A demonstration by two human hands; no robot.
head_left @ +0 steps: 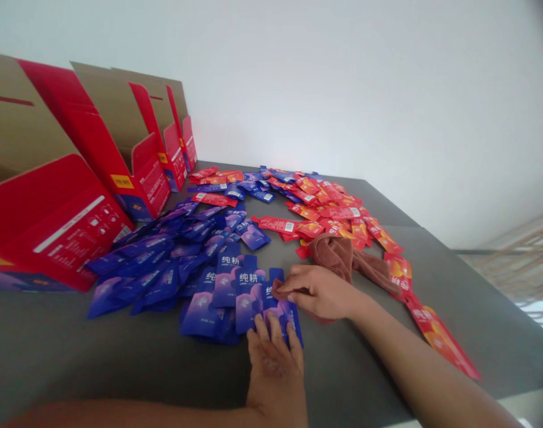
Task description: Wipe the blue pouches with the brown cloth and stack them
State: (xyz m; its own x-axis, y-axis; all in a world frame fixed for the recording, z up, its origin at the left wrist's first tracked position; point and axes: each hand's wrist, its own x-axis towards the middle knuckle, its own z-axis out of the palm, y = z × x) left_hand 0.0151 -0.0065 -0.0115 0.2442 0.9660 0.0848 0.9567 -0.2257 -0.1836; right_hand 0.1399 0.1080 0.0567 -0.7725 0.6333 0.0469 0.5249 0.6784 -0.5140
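My right hand (322, 291) is closed on a brown cloth (331, 252). A bunched bit of the cloth sticks out from its fingertips and touches a blue-purple sachet (278, 306). The rest of the cloth trails behind the hand toward the red sachets. My left hand (275, 362) lies with fingers stretched and a little apart on the lower ends of the front blue sachets, pressing them on the table. Beside it, another blue sachet (249, 297) lies face up, overlapping its neighbours. The left fingers cover part of the sachets under them.
A heap of blue sachets (164, 261) spreads to the left. Red-orange sachets (338, 214) lie in a pile at the back right, with a single red sachet (441, 339) near the right edge. Several open red cartons (79, 226) stand along the left of the grey table (133, 362).
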